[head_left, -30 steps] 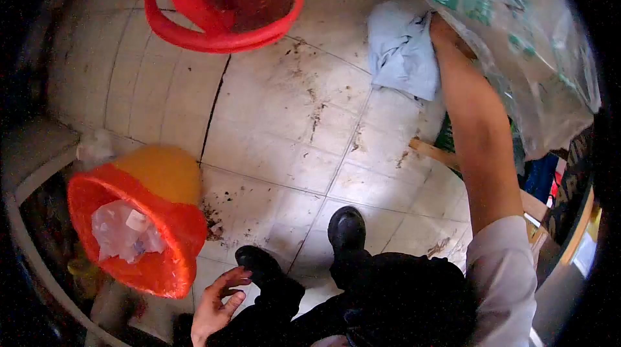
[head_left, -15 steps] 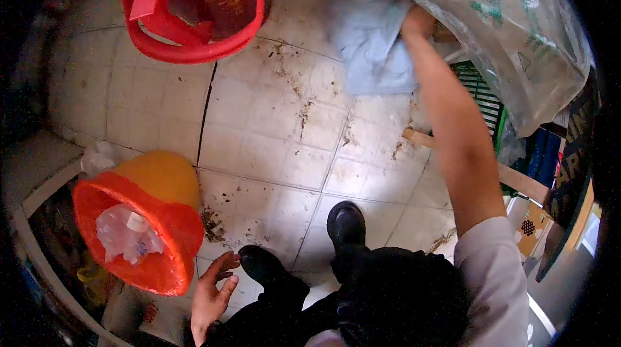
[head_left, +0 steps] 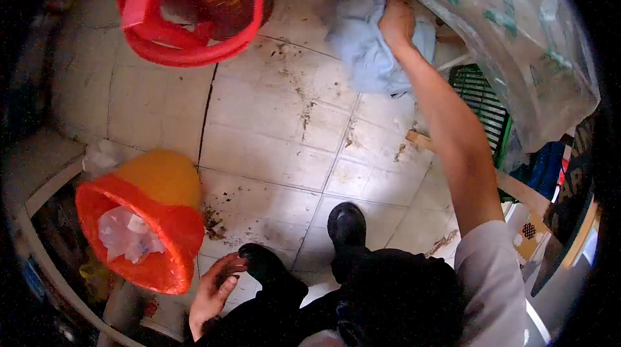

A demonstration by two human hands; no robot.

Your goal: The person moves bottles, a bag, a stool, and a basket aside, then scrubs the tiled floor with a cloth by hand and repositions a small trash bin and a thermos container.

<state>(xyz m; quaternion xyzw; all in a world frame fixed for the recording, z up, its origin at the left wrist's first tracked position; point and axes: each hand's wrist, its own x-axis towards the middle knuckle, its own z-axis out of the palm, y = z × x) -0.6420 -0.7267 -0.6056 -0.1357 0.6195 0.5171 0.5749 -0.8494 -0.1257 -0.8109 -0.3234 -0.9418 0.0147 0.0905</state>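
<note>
A pale blue cloth (head_left: pixel 369 49) lies bunched against the tiled floor (head_left: pixel 272 107) at the upper right. My right hand (head_left: pixel 396 21) grips it from above, with the arm stretched far forward. Dark crumbs of dirt (head_left: pixel 304 114) are scattered over the tiles to the left of the cloth. Low in the view, my left hand (head_left: pixel 212 289) hangs beside my left shoe (head_left: pixel 262 263), fingers loosely apart and holding nothing. A darker heap of dirt (head_left: pixel 213 224) lies on the floor just beyond that hand.
A red plastic bin (head_left: pixel 187 49) stands at the upper left. An orange-lined yellow bin (head_left: pixel 162 179) holding crumpled plastic tilts at the left. Along the right are a large clear plastic bag (head_left: pixel 517 43), a green crate (head_left: pixel 482 104) and a wooden strip (head_left: pixel 420 140).
My right hand has shifted slightly left and the cloth has bunched up under it. The plastic bag's lower edge hangs a little lower in view. My left hand has barely moved.
</note>
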